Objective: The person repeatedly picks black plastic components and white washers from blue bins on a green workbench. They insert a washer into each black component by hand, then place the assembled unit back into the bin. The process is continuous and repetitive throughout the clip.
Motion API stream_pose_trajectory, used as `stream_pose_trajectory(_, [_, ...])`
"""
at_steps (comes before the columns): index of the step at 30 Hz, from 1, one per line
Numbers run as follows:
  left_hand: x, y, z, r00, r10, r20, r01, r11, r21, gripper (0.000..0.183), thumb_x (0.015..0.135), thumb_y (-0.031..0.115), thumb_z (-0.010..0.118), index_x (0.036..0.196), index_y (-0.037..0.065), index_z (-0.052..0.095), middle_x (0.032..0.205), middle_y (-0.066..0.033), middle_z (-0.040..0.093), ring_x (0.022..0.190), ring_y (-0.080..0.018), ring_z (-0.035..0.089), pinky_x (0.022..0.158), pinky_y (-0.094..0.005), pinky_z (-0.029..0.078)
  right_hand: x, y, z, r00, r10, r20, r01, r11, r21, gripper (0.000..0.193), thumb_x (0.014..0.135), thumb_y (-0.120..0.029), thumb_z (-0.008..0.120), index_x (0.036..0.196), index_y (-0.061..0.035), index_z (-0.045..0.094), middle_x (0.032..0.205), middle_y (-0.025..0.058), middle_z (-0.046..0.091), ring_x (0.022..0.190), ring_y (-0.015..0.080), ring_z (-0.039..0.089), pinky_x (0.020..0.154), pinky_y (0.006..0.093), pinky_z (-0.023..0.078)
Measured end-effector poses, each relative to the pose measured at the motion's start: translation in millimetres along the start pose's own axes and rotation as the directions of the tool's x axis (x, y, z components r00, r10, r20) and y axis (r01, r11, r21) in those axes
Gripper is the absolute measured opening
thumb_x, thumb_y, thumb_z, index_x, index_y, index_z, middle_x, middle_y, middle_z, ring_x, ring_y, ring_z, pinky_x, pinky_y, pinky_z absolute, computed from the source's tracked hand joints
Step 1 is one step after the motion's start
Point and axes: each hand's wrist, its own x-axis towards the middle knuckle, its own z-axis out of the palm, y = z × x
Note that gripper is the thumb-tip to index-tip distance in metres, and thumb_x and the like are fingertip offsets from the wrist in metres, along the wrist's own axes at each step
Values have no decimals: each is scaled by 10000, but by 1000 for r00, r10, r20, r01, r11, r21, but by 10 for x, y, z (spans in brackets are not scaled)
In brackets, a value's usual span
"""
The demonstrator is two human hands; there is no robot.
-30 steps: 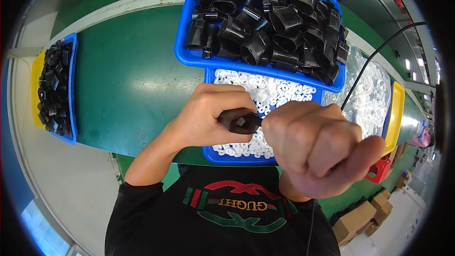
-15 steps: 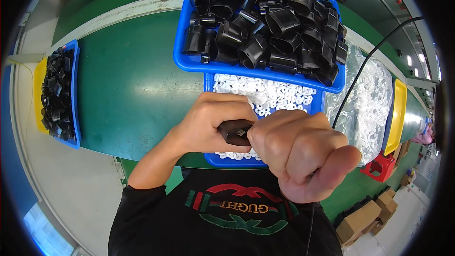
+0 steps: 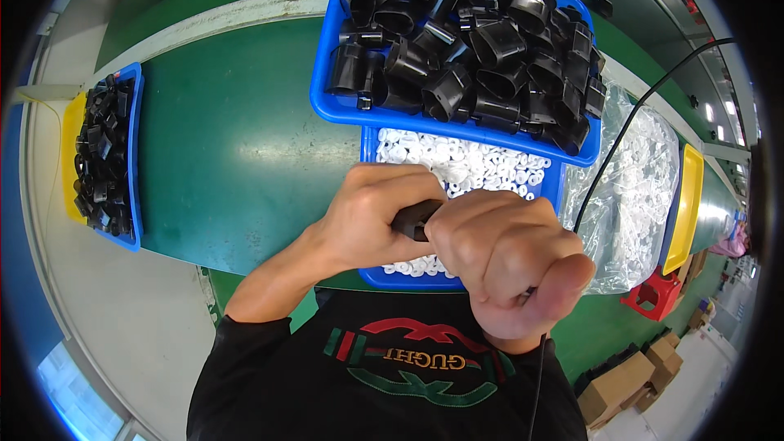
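My left hand (image 3: 367,211) is closed around a hollow black plastic part (image 3: 411,220), most of it hidden by the fingers. Pressed up against that part's right side, my right hand (image 3: 508,255) makes a closed fist. What it grips is hidden, though something small and dark shows in the fold of the fingers. Both hands are held over a blue tray of small white plastic rings (image 3: 465,155). Just beyond it, a larger blue tray (image 3: 457,128) is heaped with black oval-mouthed plastic parts (image 3: 498,41).
A clear plastic bag (image 3: 629,188) of white pieces lies to the right, beside a yellow tray (image 3: 684,208). Across the green table (image 3: 237,139), another blue tray (image 3: 135,155) of black parts stands far left. A black cable (image 3: 625,126) runs down behind my right hand.
My right fist has shifted slightly left and down, and the black part has turned so less of its opening shows. The trays sit slightly further right in view.
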Motion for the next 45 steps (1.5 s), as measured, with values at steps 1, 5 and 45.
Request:
stream_pose_trajectory(1, [2, 4, -1, 1000, 8, -19, -7, 999, 34, 305, 574, 101, 819, 803, 34, 628, 697, -84, 573, 604, -283, 572, 547, -354, 455, -3, 6, 6, 1000, -9, 0, 9, 1000, -7, 631, 1049, -456, 200, 526, -116, 289, 417, -14, 318, 319, 110, 261, 334, 265, 204])
stream_pose_trajectory(5, [39, 42, -69, 999, 38, 10, -39, 995, 94, 291, 587, 84, 818, 789, 27, 616, 691, -91, 569, 597, -277, 577, 537, -344, 451, -19, -20, 30, 999, 6, -33, -3, 997, 82, 629, 1039, -468, 254, 528, -104, 301, 439, -5, 313, 347, 132, 280, 351, 287, 208])
stream_pose_trajectory(45, [1930, -1316, -1549, 961, -22, -274, 261, 384, 886, 436, 920, 425, 564, 1196, 96, 634, 1071, -181, 603, 1061, -370, 554, 881, -460, 480, -595, 331, -666, 971, 151, 184, 177, 59, -982, 199, 739, -73, 660, 932, -29, 676, 736, 67, 553, 699, 228, 597, 654, 347, 509])
